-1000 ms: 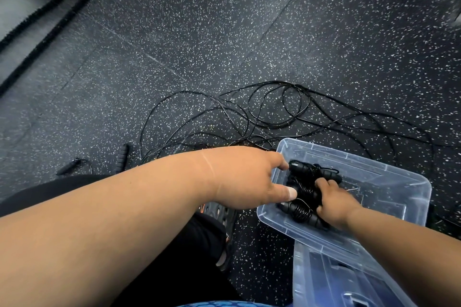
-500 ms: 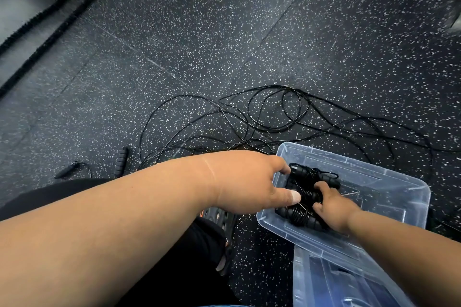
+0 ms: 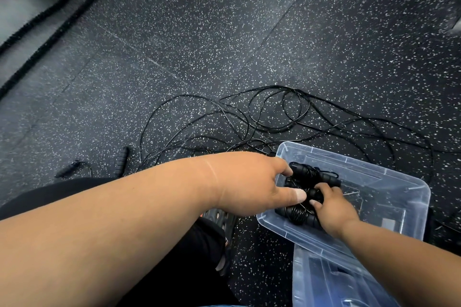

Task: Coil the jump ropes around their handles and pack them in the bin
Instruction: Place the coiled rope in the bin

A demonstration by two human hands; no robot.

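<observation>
- You are over a black rubber floor point(image 3: 224, 32) with white flecks; a thick black rope point(image 3: 37, 22) runs along its far left edge beside a grey mat.
- Loose jump ropes point(image 3: 274, 117) lie tangled on the floor just beyond the bin, and two black handles point(image 3: 122, 158) lie to the left of the tangle.
- The clear plastic bin point(image 3: 389, 182) sits on the floor at your right; a clear lid point(image 3: 324, 279) lies under its near edge.
- The coiled jump ropes point(image 3: 305, 194) are stacked at the bin's left end.
- Your left hand point(image 3: 249, 182) reaches over the bin's left rim, thumb and fingers curled around the bundle.
- Your right hand point(image 3: 333, 207) grips the bundle from the near side, fingers bent over the handles.
</observation>
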